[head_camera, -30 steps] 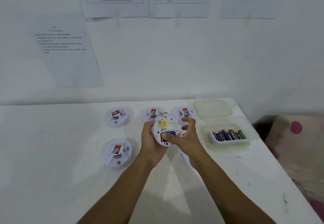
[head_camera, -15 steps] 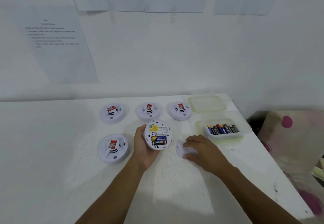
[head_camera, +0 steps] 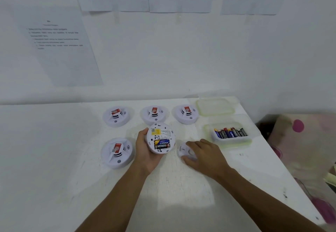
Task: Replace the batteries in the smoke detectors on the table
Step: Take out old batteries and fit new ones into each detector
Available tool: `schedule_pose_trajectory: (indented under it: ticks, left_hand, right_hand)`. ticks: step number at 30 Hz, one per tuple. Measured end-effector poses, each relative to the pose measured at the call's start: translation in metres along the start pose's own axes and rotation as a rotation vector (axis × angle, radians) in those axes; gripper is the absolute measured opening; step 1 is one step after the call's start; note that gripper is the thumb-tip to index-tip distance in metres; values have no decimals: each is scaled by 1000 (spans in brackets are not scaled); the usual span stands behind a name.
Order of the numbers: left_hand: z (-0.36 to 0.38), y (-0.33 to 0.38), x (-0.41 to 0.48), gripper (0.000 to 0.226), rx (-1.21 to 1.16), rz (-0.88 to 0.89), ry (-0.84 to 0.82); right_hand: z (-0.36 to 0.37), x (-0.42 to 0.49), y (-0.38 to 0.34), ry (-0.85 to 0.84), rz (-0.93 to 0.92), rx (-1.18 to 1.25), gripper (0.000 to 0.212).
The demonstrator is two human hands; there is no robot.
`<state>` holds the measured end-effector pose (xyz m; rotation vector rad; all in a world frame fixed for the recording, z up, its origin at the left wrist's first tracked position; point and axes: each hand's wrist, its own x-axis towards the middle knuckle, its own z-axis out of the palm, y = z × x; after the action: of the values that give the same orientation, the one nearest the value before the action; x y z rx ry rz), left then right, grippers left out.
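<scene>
My left hand (head_camera: 145,151) holds a round white smoke detector (head_camera: 161,138) with its back facing me; a blue and black battery (head_camera: 162,144) sits in its open compartment. My right hand (head_camera: 203,154) rests on the table with its fingers around the white back cover (head_camera: 184,150) lying there. Several more detectors lie face up with red tags: three in a back row (head_camera: 116,116), (head_camera: 154,114), (head_camera: 186,114) and one at front left (head_camera: 117,152). A clear tub (head_camera: 229,140) of batteries (head_camera: 230,132) stands to the right.
The tub's clear lid (head_camera: 214,106) lies at the back right corner. The white table (head_camera: 54,159) ends at a wall with taped papers (head_camera: 60,46) behind, and at its right edge (head_camera: 283,177) a pink-dotted fabric (head_camera: 305,137) lies below.
My right hand left the detector's battery compartment and came down onto the back cover on the table. The left hand keeps the detector, now with the battery exposed.
</scene>
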<state>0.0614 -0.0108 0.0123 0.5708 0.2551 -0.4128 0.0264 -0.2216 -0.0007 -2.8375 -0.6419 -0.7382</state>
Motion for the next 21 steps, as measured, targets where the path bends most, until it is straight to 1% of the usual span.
schedule_pose_trajectory:
  ticks: [2, 7, 11, 13, 15, 17, 21]
  left_hand:
    - [-2, 2, 0, 54, 4, 6, 2]
    - [-6, 6, 2, 58, 7, 30, -6]
    - [-9, 7, 3, 53, 0, 20, 18]
    - [-8, 7, 2, 53, 8, 19, 29]
    - [-7, 6, 1, 53, 11, 22, 36]
    - [-6, 6, 0, 53, 2, 21, 38]
    - [3, 0, -4, 49, -25, 1, 5]
  right_hand:
    - [-1, 4, -1, 35, 36, 25, 37]
    - [-1, 6, -1, 114, 78, 66, 33]
    - [-2, 8, -6, 171, 176, 161, 19]
    - [-3, 8, -12, 179, 242, 239, 19]
    - [-6, 9, -19, 168, 334, 382, 21]
    - [-11, 11, -28, 138, 471, 599, 24]
    - [-27, 27, -47, 219, 669, 972, 23]
